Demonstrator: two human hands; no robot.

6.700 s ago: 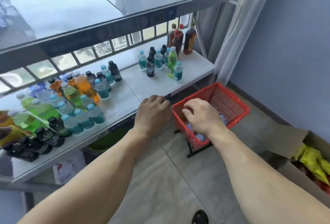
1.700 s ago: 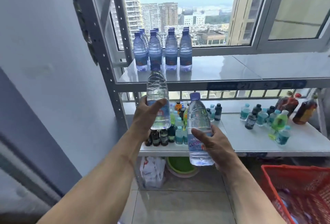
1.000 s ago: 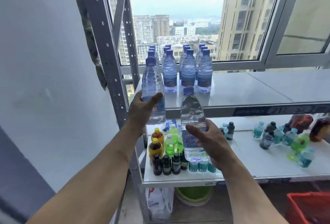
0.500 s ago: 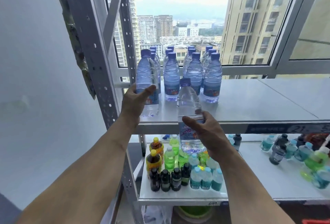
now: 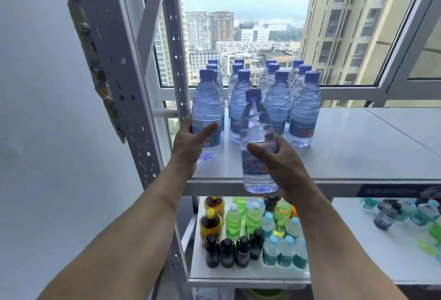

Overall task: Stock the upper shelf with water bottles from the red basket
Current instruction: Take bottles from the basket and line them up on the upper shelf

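Note:
My left hand [image 5: 191,143] grips a clear water bottle [image 5: 206,106] with a blue cap, standing upright on the upper shelf [image 5: 358,151] at the front left of several stocked water bottles [image 5: 279,99]. My right hand [image 5: 278,158] holds a second water bottle [image 5: 256,137] upright, its base level with the shelf's front edge, just in front of the rows. The red basket is out of view.
The grey metal upright [image 5: 124,89] of the rack stands close to my left hand. A lower shelf [image 5: 381,266] carries several small drink bottles [image 5: 250,232]. Behind the upper shelf is a window frame [image 5: 353,89]. Bare shelf surface lies to the right of the rows.
Both bottles rose and moved forward. The left one now stands on the upper shelf beside the rows; the right one came up to the shelf's front edge.

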